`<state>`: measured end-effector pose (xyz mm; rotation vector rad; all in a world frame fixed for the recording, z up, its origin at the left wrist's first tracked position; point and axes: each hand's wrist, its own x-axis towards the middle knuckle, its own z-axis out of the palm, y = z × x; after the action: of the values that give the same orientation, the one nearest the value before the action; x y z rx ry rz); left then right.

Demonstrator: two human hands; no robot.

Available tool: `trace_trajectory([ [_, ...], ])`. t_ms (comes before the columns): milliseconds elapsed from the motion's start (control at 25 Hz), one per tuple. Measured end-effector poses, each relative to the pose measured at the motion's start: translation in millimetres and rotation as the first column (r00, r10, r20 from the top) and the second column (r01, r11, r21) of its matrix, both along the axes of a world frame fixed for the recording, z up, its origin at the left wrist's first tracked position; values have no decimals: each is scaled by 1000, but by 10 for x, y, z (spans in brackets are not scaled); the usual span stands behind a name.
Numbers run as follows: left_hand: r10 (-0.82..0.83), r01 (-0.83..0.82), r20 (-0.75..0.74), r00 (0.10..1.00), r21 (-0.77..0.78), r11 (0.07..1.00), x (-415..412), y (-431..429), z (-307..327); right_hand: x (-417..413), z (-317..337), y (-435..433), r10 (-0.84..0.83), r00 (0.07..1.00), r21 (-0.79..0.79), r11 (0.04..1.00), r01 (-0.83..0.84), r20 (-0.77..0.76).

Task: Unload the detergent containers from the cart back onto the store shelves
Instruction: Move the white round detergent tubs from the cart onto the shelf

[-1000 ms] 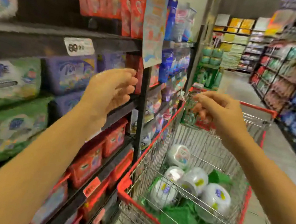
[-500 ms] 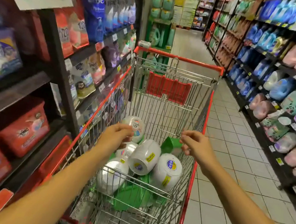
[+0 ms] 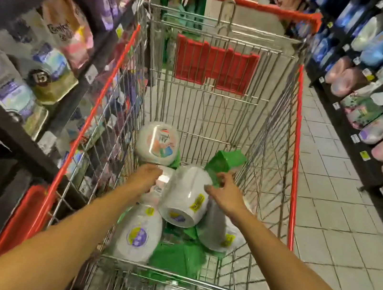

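The white round plastic detergent tub (image 3: 186, 195) lies on its side between my hands, in the red-rimmed wire cart (image 3: 296, 141). My left hand (image 3: 146, 179) sits at its left flank, my right hand (image 3: 224, 194) at its right; whether either grips, I cannot tell. Another white tub (image 3: 157, 143) sits just beyond my left fingers (image 3: 156, 171), green pouches (image 3: 178, 255) beneath my wrists

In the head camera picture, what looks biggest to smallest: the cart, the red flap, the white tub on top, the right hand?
1. cart
2. red flap and white tub: look alike, flap farther away, so unranked
3. right hand
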<state>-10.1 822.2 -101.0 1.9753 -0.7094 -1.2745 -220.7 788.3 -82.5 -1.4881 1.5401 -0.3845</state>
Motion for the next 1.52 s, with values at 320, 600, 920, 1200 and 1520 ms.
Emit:
trace_trajectory([
  [320, -180, 209, -148, 972, 211, 955, 11, -565, -1086, 418, -764, -578, 109, 940, 47, 994, -99, -323],
  [600, 95, 68, -554, 827, 266, 962, -74, -535, -1505, 421, -1042, -700, 110, 904, 59, 994, -94, -413],
  [920, 364, -253, -654, 663, 261, 931, -29, -469, -1141, 411, -587, -507, -88, 992, 17, 996, 86, 95],
  [1200, 267, -417, -751, 604, -12, 909, 44, -342, -187, 381, 280, -300, -406, 524, 197, 891, 409, 749],
  [1520, 209, -370, -464, 861, -288, 883, -239, 196, 280, 280, 329, 178, -624, 601, 506, 773, 383, 499],
])
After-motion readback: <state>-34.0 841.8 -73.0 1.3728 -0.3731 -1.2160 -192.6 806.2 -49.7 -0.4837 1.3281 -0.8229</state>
